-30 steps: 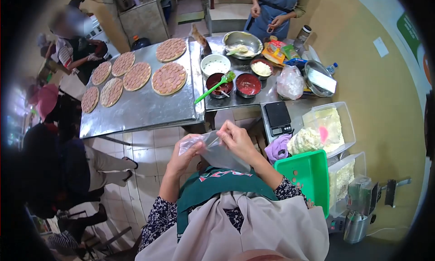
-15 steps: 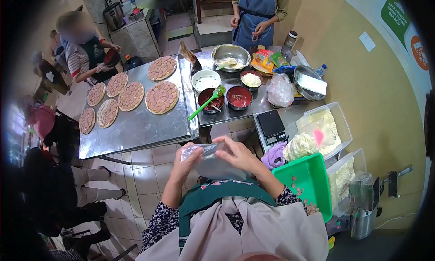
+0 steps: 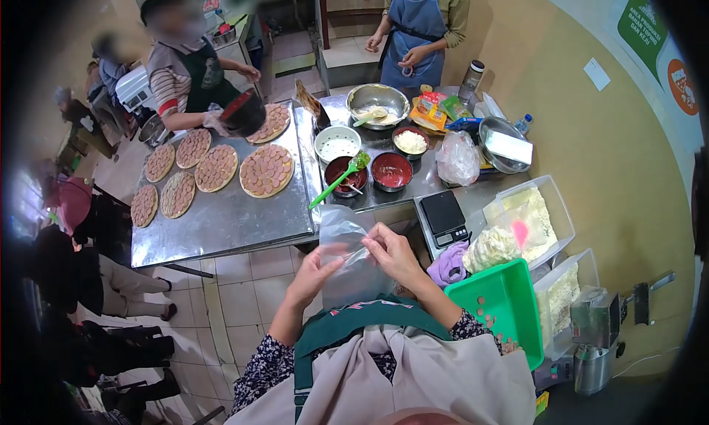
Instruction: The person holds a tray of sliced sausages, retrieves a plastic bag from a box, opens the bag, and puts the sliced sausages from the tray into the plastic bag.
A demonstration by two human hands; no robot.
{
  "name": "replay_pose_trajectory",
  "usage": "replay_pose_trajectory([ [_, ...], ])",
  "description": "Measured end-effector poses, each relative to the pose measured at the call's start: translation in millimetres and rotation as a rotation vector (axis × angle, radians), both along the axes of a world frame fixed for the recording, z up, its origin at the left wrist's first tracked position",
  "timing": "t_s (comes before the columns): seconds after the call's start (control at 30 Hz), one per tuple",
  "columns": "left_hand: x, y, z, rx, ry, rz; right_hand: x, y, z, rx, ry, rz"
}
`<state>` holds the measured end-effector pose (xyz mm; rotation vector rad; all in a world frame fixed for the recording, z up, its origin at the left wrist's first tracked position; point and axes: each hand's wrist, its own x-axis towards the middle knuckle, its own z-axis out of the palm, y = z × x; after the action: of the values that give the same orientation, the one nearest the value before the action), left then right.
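Observation:
A clear plastic bag [image 3: 344, 229] hangs upright in front of my apron, between my two hands. My left hand [image 3: 315, 276] is closed on its left side, with the fingers partly behind the film. Near the upper right edge, my right hand [image 3: 391, 255] pinches the plastic between thumb and fingers. I see nothing inside the bag. Beyond it on the metal table stand a red-lined bowl with sauce [image 3: 391, 172] and another bowl with a green spatula [image 3: 341, 180] resting across it.
Several topped pizza bases [image 3: 266, 171] lie on the left metal table [image 3: 221, 240]. A co-worker [image 3: 203, 78] holds a dark bowl [image 3: 244, 115] over it; another person [image 3: 417, 26] stands behind the far table. To my right are a black scale [image 3: 443, 212], a green tray [image 3: 509, 299] and tubs of grated cheese [image 3: 543, 211].
The bag has been raised and turned upright, and my right hand has closed from spread fingers to a pinch on it. The co-worker has moved right to the table with the bowl.

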<state>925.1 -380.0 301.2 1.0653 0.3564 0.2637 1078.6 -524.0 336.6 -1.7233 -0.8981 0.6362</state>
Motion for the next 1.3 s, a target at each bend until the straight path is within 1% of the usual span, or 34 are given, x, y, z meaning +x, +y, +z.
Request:
replay_pose_trajectory([
  [0.07,-1.3,-4.2,1.8,0.181,0.057,-0.175,2.1,2.7,-4.2,0.033,0.000,-0.018],
  [0.1,-1.2,-9.9,0.9,0.259,0.065,-0.148,1.9,3.6,-4.6,0.059,0.003,-0.036],
  [0.13,-2.6,-9.3,-3.1,0.260,0.066,-0.149,1.2,4.7,-4.3,0.061,0.004,-0.037],
  [0.2,-4.3,-6.1,-11.4,0.250,0.121,-0.272,-1.3,6.7,-2.6,0.101,0.060,-0.030],
  [0.23,-5.0,-5.4,-12.4,0.251,0.123,-0.275,-1.1,6.4,-3.0,0.102,0.062,-0.033],
  [0.3,-5.0,-3.3,-11.3,0.204,0.077,-0.252,1.1,6.2,-4.1,0.097,0.085,-0.023],
  [0.4,-9.6,-1.2,-4.1,0.175,0.101,-0.208,6.8,2.6,-7.1,0.063,0.127,-0.030],
  [0.5,-9.8,1.4,-10.6,0.124,0.092,-0.183,8.7,-2.2,0.7,-0.012,0.142,-0.070],
  [0.53,-10.1,1.3,-10.6,0.124,0.092,-0.188,9.9,-2.7,-5.8,-0.011,0.143,-0.075],
  [0.6,-10.0,1.0,-8.7,0.147,0.074,-0.206,12.2,-2.1,-20.7,0.095,-0.047,-0.076],
  [0.63,-9.9,0.8,-9.6,0.147,0.074,-0.211,11.4,-3.1,-23.3,0.095,-0.046,-0.081],
  [0.7,-9.3,0.2,-11.5,0.134,0.063,-0.220,9.8,-4.1,-25.0,0.125,0.044,-0.074],
  [0.83,-8.7,-2.7,-10.3,0.074,0.059,-0.205,7.3,-8.4,-14.9,0.104,0.073,-0.065],
  [0.9,-8.7,-4.1,-15.7,0.056,0.064,-0.135,5.0,-11.1,-6.8,-0.027,0.216,-0.063],
  [0.97,-9.4,-0.4,-28.9,0.082,0.031,-0.145,3.7,-12.1,-6.1,-0.013,0.213,-0.063],
  [1.03,-9.8,1.7,-31.3,0.108,-0.003,-0.153,3.9,-12.4,-10.2,0.001,0.210,-0.060],
  [1.07,-10.0,2.3,-32.2,0.086,0.010,-0.145,5.5,-12.3,-18.3,0.055,0.157,-0.068],
  [1.1,-9.0,2.1,-28.3,0.064,0.023,-0.138,5.6,-11.9,-20.1,0.108,0.104,-0.076],
  [1.13,-8.1,0.7,-24.4,0.064,0.024,-0.139,5.8,-12.9,-21.4,0.107,0.105,-0.077],
  [1.2,-7.4,-3.1,-13.8,0.015,0.051,-0.111,6.8,-14.1,-22.1,0.107,0.191,-0.114],
  [1.23,-8.4,-3.4,-10.9,0.015,0.051,-0.112,7.0,-14.8,-23.4,0.107,0.191,-0.114],
  [1.3,-10.5,-3.1,-6.3,0.029,0.083,-0.176,7.4,-15.6,-26.2,0.133,0.187,-0.143],
])
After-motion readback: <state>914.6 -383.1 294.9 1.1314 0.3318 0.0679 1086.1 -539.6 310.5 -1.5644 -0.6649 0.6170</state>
